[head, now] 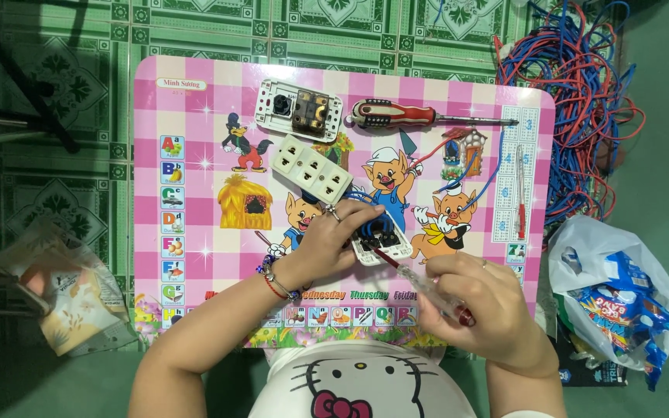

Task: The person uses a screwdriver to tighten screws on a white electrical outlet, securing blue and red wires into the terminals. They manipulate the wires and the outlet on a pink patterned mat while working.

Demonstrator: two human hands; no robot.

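My left hand (333, 240) grips a white socket module (381, 246) with dark parts and blue wires on a pink cartoon board (187, 116). My right hand (480, 308) holds a thin screwdriver (416, 280) with a clear handle and red end; its tip touches the module. A cream multi-hole socket face (311, 172) lies just above my left hand.
A white switch plate (299, 109) and a red-handled screwdriver (412, 114) lie at the board's top. A slim red tester (519, 193) rests at its right edge. Tangled red and blue wires (582, 101) sit top right, plastic bags (621, 302) right and left (71, 294). Green tiled floor surrounds.
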